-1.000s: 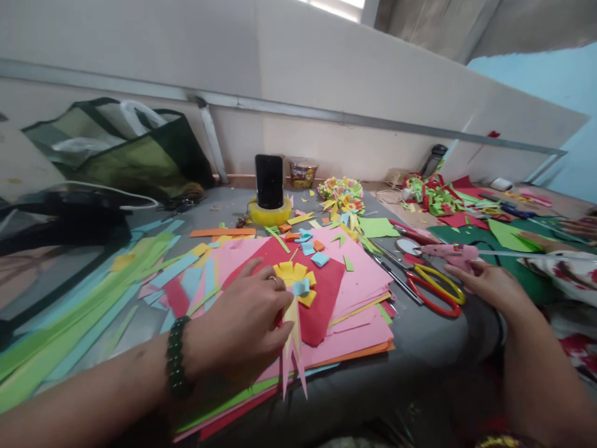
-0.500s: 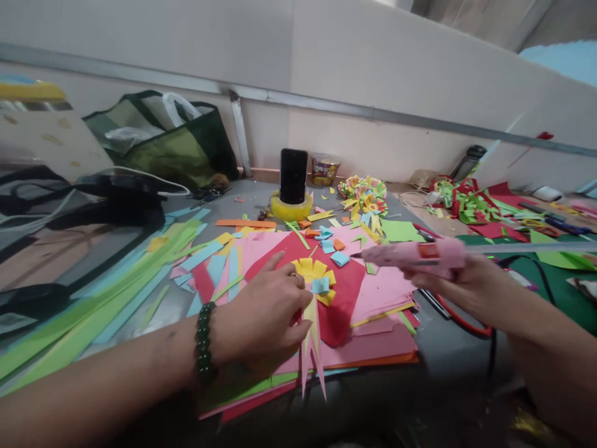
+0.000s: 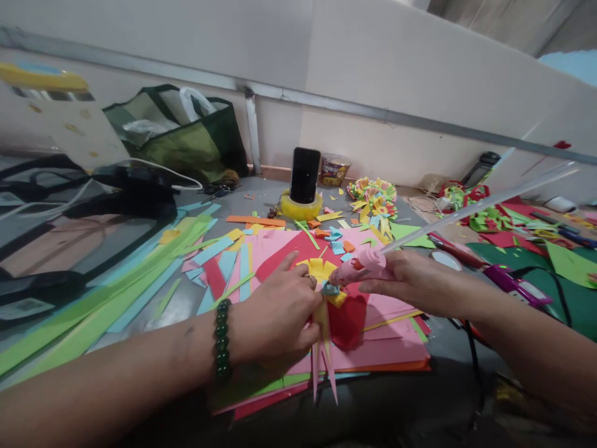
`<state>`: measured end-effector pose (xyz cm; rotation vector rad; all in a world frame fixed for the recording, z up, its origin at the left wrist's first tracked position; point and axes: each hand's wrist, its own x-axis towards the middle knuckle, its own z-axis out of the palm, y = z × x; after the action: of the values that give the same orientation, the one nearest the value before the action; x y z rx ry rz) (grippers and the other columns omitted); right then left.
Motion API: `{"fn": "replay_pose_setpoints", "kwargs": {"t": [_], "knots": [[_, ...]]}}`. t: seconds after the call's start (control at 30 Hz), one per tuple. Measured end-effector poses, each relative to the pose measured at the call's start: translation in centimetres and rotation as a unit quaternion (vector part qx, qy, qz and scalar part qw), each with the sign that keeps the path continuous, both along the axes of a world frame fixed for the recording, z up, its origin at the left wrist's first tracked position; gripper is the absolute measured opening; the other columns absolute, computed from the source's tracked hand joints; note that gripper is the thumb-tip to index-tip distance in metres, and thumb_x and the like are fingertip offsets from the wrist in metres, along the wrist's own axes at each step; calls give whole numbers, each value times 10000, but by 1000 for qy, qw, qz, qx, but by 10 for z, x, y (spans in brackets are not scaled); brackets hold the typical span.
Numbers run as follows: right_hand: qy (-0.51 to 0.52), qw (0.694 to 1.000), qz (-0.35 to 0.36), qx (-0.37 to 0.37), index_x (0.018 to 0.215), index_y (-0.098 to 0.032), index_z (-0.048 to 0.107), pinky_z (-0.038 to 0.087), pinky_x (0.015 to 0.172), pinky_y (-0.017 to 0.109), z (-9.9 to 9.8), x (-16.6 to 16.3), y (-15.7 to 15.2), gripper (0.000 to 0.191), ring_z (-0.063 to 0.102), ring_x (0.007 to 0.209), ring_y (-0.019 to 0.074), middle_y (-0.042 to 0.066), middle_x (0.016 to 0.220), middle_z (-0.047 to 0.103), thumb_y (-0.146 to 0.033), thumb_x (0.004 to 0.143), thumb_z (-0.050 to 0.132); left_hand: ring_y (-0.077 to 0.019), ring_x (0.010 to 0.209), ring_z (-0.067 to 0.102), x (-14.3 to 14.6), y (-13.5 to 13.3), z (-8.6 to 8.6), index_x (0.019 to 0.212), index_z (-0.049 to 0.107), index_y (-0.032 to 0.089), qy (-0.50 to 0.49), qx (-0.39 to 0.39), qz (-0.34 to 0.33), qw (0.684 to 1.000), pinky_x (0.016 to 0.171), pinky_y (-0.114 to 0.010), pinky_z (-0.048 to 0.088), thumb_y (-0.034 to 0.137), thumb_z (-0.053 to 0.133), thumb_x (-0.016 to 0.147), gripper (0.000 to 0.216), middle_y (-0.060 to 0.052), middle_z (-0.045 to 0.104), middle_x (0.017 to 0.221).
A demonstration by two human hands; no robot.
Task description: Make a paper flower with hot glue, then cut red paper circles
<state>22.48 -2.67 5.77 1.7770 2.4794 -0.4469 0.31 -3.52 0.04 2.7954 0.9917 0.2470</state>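
Note:
My right hand [image 3: 415, 280] grips a pink glue gun [image 3: 361, 266] with a long clear glue stick [image 3: 471, 205] sticking out of its back. Its nozzle points down at a small blue paper piece [image 3: 331, 289] on a yellow paper flower [image 3: 317, 267]. My left hand [image 3: 284, 302], with a green bead bracelet [image 3: 222, 339], holds the flower at its left side, index finger stretched forward and the other fingers curled. Pale pointed paper tails [image 3: 324, 354] hang from the flower toward me. Beneath lies red paper [image 3: 347, 323] on a pink paper stack [image 3: 387, 342].
Behind stands a phone [image 3: 305, 174] in a yellow tape roll [image 3: 301, 206], beside a snack cup [image 3: 334, 169] and a finished-looking multicoloured paper rosette [image 3: 373, 196]. Long green strips [image 3: 140, 267] lie left. A green bag [image 3: 186, 137] sits at the back. A purple device [image 3: 517, 286] lies right.
My right hand has swung the glue gun left and down, bringing its nozzle to the blue piece on the flower. My left hand keeps its hold. The whole view has shifted slightly.

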Motion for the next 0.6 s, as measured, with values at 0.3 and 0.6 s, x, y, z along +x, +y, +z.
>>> {"fn": "replay_pose_setpoints", "kwargs": {"t": [0.3,0.6], "knots": [[-33,998,-18,43,605,-226,460,294,502,272,-7,-1,3,519,414,505,131,-21,548,436,-673,868,493,-223,804,599,1,-1,4,721,691,174,27,-2,4,1000,1010,-457,399,234,626,785,109,-62,723,814],[-47,998,-20,46,557,-221,440,287,508,273,-7,-3,7,546,450,513,136,-4,543,474,-658,879,496,-241,875,593,1,-2,6,763,687,164,33,-15,2,999,936,-431,434,236,578,830,147,-73,716,847]]}}
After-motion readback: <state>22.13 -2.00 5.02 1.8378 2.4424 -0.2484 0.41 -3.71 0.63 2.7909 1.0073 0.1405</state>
